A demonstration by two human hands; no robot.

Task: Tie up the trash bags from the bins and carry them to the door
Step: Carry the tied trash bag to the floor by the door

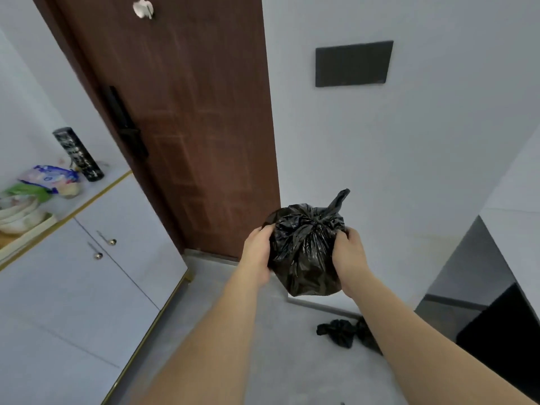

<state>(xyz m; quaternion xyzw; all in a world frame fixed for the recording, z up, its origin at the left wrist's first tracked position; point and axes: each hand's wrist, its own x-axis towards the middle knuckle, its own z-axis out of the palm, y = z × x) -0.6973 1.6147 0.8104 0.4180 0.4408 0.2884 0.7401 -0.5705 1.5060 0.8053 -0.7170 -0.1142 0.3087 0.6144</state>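
A black trash bag (305,252), crinkled and glossy, is knotted at its top into a rounded bundle, one loose tail of plastic sticking up and to the right. Its long axis runs roughly upright, knot uppermost. The left hand (258,252) and right hand (349,254) grip its sides, fingers curled into the plastic, holding it in the air before the brown door (187,112). Another black bag (340,331) lies on the floor (263,346) by the wall.

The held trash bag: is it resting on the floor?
No, both the left hand and right hand hold the trash bag up in the air above the floor.
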